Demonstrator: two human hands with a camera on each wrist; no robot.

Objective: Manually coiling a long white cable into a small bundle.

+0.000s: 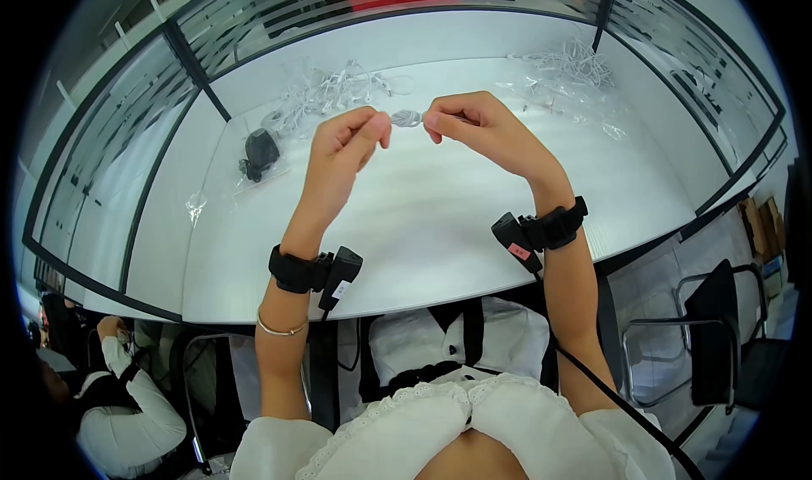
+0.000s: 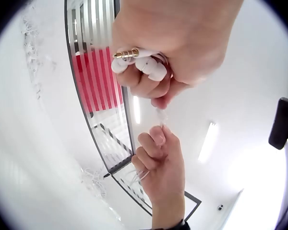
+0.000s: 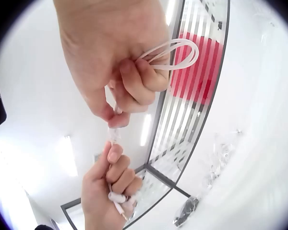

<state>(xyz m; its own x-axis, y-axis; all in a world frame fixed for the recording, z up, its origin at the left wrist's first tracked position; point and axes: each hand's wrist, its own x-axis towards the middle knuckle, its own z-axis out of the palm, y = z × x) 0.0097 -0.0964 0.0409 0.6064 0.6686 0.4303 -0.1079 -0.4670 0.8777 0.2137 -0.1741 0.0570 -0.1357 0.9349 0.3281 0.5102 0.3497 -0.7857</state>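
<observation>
A bundled pair of white wired earphones [image 1: 407, 119] stretches between both hands, held up over the white table. My left hand [image 1: 345, 150] grips one end with curled fingers. Out of that fist poke white earbuds [image 2: 151, 67] and a gold-tipped plug [image 2: 127, 53], seen in the left wrist view. My right hand [image 1: 495, 133] pinches the other end between thumb and forefinger, and a loop of cable [image 3: 185, 53] sticks out from its curled fingers in the right wrist view. The wound middle of the bundle shows in the short gap between the fingertips.
On the table [image 1: 406, 218], a heap of white cables [image 1: 334, 91] lies at the back left and another heap [image 1: 584, 64] at the back right. A black object [image 1: 260, 150] in clear plastic rests at left. Partitions rim the table; another person [image 1: 127, 404] sits at lower left.
</observation>
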